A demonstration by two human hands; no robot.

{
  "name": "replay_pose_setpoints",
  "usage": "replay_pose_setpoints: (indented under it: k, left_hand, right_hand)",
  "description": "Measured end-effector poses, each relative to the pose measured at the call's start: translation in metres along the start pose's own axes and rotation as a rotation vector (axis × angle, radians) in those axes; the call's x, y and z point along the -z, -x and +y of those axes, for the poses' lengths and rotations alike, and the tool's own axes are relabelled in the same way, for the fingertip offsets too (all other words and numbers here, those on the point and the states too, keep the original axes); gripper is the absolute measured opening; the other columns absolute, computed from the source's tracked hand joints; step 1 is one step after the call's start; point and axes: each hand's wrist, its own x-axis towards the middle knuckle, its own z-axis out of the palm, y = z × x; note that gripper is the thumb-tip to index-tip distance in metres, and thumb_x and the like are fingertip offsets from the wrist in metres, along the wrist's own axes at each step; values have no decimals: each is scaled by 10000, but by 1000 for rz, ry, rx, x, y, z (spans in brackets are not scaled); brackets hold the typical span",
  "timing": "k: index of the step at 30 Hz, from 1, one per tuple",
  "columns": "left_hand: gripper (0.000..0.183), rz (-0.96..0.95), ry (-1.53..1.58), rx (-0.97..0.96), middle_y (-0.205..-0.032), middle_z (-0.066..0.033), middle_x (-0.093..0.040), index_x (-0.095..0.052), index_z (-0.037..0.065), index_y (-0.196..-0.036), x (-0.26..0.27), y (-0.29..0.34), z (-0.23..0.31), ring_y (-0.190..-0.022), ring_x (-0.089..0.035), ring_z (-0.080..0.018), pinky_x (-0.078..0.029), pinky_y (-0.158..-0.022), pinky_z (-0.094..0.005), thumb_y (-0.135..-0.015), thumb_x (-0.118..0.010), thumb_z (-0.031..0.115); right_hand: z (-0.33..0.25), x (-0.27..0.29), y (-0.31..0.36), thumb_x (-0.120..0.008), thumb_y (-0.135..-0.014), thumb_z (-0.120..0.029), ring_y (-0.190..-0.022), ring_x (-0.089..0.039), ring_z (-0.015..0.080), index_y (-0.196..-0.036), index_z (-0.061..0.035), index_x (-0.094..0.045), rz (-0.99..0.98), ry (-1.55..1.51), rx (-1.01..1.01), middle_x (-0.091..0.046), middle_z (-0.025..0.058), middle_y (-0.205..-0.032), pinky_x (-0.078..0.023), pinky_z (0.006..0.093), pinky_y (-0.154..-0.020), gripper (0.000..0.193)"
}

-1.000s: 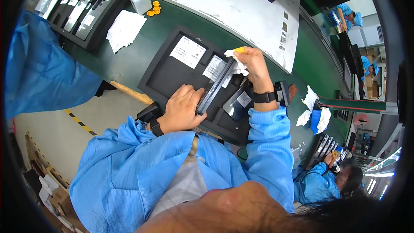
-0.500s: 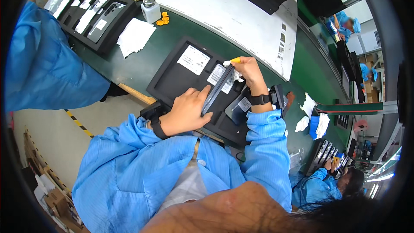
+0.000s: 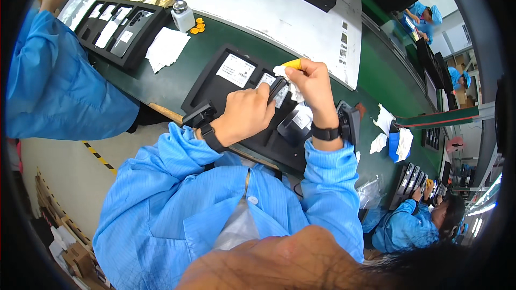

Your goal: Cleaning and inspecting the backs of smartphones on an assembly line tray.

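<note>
Head view:
- Left hand (image 3: 250,110) is closed round the near end of a slim dark device (image 3: 277,88), probably to steady it and leave the far end free.
- Right hand (image 3: 314,83) pinches a white cloth (image 3: 281,71) at that far end, a yellow finger cover (image 3: 293,64) on one finger (likely keeps bare skin off the surface).
- Device is over the black tray (image 3: 212,88), narrow edge up, slanting far-right; can't tell if it touches the tray. Edge-up likely gives the cloth access.
- Tray recesses look sized to keep parts apart: a white label (image 3: 235,70) lies far left, a glossy dark panel (image 3: 294,126) sits right, below the right wrist.
- Far left: pump bottle (image 3: 183,19), orange finger covers (image 3: 198,26) and white sheets (image 3: 167,48) sit close together, presumably for easy reach.
- Right: blue box (image 3: 394,142) holds more white wipes (image 3: 404,144).
</note>
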Motion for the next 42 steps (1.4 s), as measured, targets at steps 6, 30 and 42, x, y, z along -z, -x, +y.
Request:
replay_pose_setpoints:
  k: [6, 30, 42]
  left_hand:
    - [252, 318, 68, -248, -631, -97, -605, -601, -7, -932, -1, 27, -6, -560, -617, -288, -482, -531, -384, -808, -733, 168]
    - [269, 496, 156, -417, -727, -148, -624, -625, -41, -922, -2, 46, -21, -652, -633, -349, -537, -676, -409, -761, -755, 130]
    - [245, 539, 250, -397, -695, -157, -608, -585, -50, -861, -3, 38, -31, -614, -612, -367, -528, -651, -430, -778, -763, 97]
  right_hand:
    - [19, -2, 29, -695, -829, -49, -635, -533, 121, -935, 25, -747, 184, 201, 227, -617, 74, -762, -394, 287, -563, 139]
    - [-24, -10, 83, -706, -833, -14, -606, -570, 209, -889, 4, -731, 333, 457, 537, -604, 122, -767, -418, 334, -523, 64]
    - [62, 45, 88, -707, -834, -44, -645, -593, 234, -916, -28, -736, 472, 633, 302, -610, 109, -760, -463, 357, -590, 88]
